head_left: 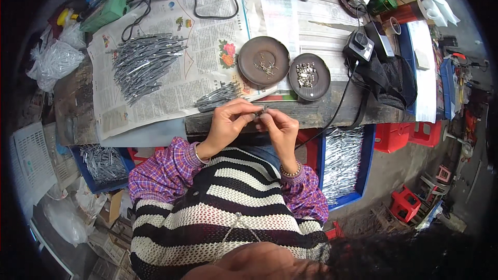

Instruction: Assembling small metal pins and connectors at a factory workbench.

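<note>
Over the table's front edge my left hand point(228, 126) and my right hand point(280, 128) meet, thumbs and fingertips pinched together. Between them is a small grey piece point(263, 110), mostly covered by the fingers; its kind is not clear. Just beyond my left hand lies a small heap of slim grey metal pieces point(220, 95) on newspaper. A brown round dish point(249, 57) beyond my hands holds thin small metal bits. To its right, a second brown dish point(322, 70) holds small shiny metal parts. A larger heap of slim grey metal pieces point(148, 65) lies at the left.
Newspaper point(202, 36) covers the table's left part, with a black cable point(236, 0) across it. A black device point(359, 45) and a black bag point(391, 83) sit at the right. Blue trays point(346, 199) of metal pieces stand below the table edge, near red stools point(390, 137).
</note>
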Demonstrator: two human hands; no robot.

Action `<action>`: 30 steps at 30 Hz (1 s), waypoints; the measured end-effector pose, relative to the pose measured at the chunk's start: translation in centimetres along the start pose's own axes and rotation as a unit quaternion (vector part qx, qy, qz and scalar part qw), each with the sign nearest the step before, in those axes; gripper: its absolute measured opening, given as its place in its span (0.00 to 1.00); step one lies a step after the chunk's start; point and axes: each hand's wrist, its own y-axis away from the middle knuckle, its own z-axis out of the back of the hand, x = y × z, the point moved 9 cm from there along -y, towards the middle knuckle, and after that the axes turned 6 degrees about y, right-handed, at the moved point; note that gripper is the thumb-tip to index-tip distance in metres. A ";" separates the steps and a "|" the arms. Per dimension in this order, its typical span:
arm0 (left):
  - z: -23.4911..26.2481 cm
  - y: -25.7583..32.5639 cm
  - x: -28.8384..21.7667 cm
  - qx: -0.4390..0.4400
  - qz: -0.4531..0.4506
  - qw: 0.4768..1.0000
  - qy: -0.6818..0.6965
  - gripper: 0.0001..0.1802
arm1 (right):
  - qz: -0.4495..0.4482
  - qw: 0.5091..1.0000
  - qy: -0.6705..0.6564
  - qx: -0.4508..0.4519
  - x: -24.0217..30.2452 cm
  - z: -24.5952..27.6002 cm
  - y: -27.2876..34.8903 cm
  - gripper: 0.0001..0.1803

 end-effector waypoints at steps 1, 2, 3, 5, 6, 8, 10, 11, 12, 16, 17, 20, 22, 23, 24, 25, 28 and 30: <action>0.0 0.0 0.0 0.001 0.000 1.000 0.000 0.11 | 0.000 1.000 0.000 -0.001 0.0 0.1 0.0 0.07; 0.0 -0.1 -0.1 0.002 -0.010 1.000 0.000 0.11 | 0.005 1.000 0.011 0.002 0.0 0.0 -0.1 0.06; -0.1 -0.1 -0.3 0.002 -0.020 1.000 0.000 0.11 | 0.009 1.000 0.021 0.005 0.1 0.0 -0.1 0.06; -0.1 -0.1 -0.4 0.002 -0.015 1.000 0.004 0.11 | -0.008 1.000 -0.001 0.011 -0.1 0.0 -0.2 0.06; -0.1 -0.1 -0.4 0.003 -0.010 1.000 0.008 0.10 | -0.024 0.999 -0.022 0.017 -0.3 -0.1 -0.2 0.06; -0.2 -0.1 -0.4 0.006 -0.005 1.000 0.012 0.10 | -0.038 0.997 -0.069 0.018 -0.9 -0.1 -0.2 0.06; -0.2 -0.1 -0.4 0.011 -0.001 1.000 0.016 0.10 | -0.052 0.992 -0.117 0.019 -1.3 -0.1 -0.1 0.06; -0.3 -0.1 -0.4 0.013 -0.003 1.000 0.012 0.10 | -0.047 0.992 -0.117 0.018 -1.3 -0.1 0.0 0.06; -0.4 -0.1 -0.4 0.015 -0.004 1.000 0.009 0.10 | -0.042 0.992 -0.118 0.016 -1.2 0.0 0.0 0.06; -0.4 0.0 -0.2 0.011 0.008 1.000 0.015 0.10 | -0.043 0.994 -0.103 0.006 -1.4 -0.1 0.0 0.06; -0.2 -0.1 -0.2 0.004 0.004 1.000 0.018 0.10 | -0.057 0.992 -0.115 0.004 -1.5 -0.2 0.0 0.06; 0.0 -0.3 -0.4 0.000 -0.009 1.000 0.021 0.10 | -0.081 0.985 -0.153 0.006 -1.9 -0.8 -0.2 0.06; 0.1 -0.6 -0.6 0.000 -0.028 1.000 0.003 0.10 | -0.084 0.980 -0.179 0.021 -2.3 -1.1 -0.4 0.07; 0.0 -0.6 -0.6 0.001 -0.027 1.000 0.003 0.10 | -0.084 0.980 -0.179 0.020 -2.5 -1.2 -0.4 0.07; 0.1 -0.7 -0.6 -0.004 -0.027 1.000 0.004 0.10 | -0.073 0.981 -0.181 0.019 -2.4 -1.3 -0.5 0.08; 0.2 -0.7 -0.6 -0.009 -0.026 1.000 0.005 0.10 | -0.062 0.981 -0.183 0.019 -2.3 -1.4 -0.6 0.08; 0.3 -0.6 -0.1 -0.016 -0.004 1.000 0.017 0.10 | -0.057 0.983 -0.171 0.025 -2.5 -1.6 -0.7 0.08; 0.3 -0.5 -0.2 -0.016 0.000 1.000 0.019 0.10 | -0.051 0.986 -0.155 0.025 -2.5 -1.5 -0.7 0.08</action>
